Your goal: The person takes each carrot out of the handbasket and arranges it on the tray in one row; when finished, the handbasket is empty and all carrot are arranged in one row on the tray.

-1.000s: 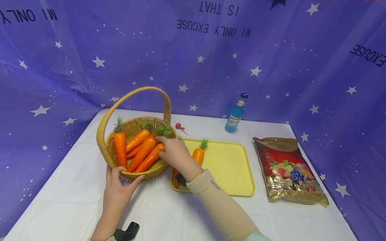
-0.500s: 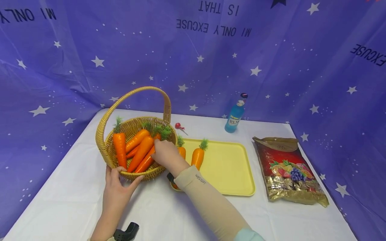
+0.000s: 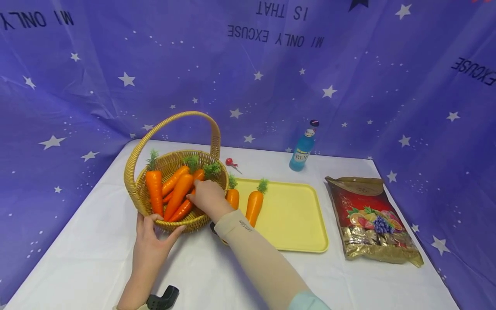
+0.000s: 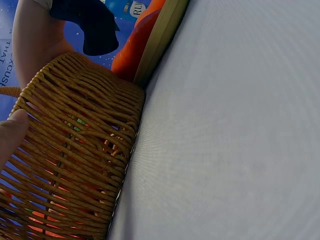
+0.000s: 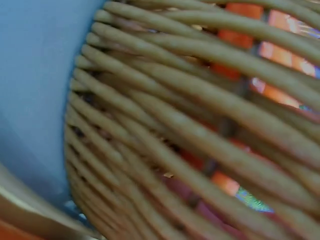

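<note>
A wicker basket point(image 3: 201, 223) with a tall handle holds several orange carrots with green tops, one of them a carrot point(image 3: 154, 189) leaning upright at its left. My left hand point(image 3: 149, 247) grips the basket's near rim, fingers over the edge and thumb on the outer wall; its thumb shows in the left wrist view beside the weave point(image 4: 75, 130). My right hand point(image 3: 209, 197) reaches inside at the right and holds a carrot point(image 3: 181, 211) around its upper part, fingertips partly hidden. Only the basket's outer wall point(image 5: 165, 110) fills the right wrist view, orange showing through gaps.
Right of the basket lies a yellow tray point(image 3: 296, 219) with carrots point(image 3: 254, 206) on its left part, partly behind my right forearm. A red lollipop point(image 3: 229, 162) and a blue bottle point(image 3: 301, 153) are farther back. A red and gold bag point(image 3: 372, 215) lies at the right.
My right hand has moved left and down into the basket, and the front carrot has shifted slightly left with it. The left hand and basket have stayed in place.
</note>
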The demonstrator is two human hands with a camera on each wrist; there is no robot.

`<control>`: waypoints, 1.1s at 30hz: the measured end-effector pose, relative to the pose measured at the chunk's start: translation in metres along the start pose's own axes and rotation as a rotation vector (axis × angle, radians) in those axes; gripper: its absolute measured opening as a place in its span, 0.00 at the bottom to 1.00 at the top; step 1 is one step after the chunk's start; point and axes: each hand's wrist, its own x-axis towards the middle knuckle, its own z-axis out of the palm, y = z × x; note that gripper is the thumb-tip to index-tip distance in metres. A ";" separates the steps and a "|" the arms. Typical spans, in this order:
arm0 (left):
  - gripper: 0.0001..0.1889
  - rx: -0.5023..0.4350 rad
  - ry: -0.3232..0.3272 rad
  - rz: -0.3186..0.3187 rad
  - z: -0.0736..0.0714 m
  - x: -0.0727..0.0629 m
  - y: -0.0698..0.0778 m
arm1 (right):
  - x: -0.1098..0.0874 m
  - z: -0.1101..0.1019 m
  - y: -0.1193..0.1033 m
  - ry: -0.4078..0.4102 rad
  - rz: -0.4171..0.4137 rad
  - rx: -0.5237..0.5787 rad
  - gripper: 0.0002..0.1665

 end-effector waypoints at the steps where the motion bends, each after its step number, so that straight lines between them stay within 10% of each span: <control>1: 0.35 0.001 -0.001 -0.002 0.000 0.000 0.000 | 0.000 0.000 0.000 0.013 -0.005 0.007 0.27; 33: 0.37 0.020 -0.023 -0.014 0.000 0.001 0.000 | -0.020 -0.019 0.041 0.309 -0.175 0.762 0.23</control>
